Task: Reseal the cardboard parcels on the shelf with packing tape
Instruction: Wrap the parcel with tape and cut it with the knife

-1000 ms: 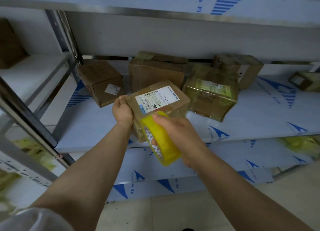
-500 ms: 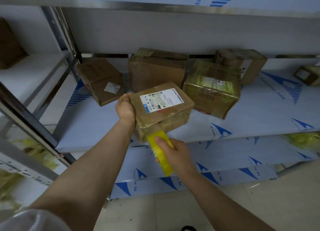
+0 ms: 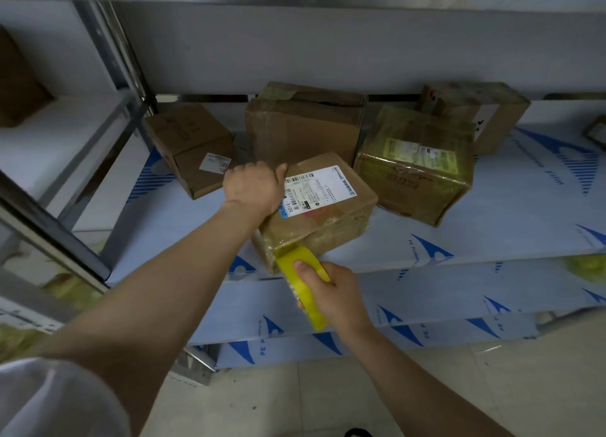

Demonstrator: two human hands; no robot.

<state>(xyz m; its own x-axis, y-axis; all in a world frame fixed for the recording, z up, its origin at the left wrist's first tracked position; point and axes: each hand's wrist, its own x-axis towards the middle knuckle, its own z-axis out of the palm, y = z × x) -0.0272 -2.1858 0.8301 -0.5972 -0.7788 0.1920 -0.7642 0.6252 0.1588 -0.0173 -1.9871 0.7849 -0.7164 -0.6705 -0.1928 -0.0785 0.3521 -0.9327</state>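
A small cardboard parcel with a white shipping label lies at the front edge of the shelf. My left hand grips its far left corner, fingers curled over the edge. My right hand holds a yellow roll of packing tape just below the parcel's near face, thumb on the roll's outer band. The roll touches the parcel's lower front edge. Shiny tape covers the parcel's near side.
Behind it stand a tall brown box, a tilted box with a small label to the left, a tape-wrapped yellowish parcel to the right and another box at the back. A metal upright borders the left. A lower shelf juts out below.
My right hand drew the tape roll down from the parcel's top front to below its near face. My left hand shifted up onto the far left corner, and the parcel settled flatter on the shelf.
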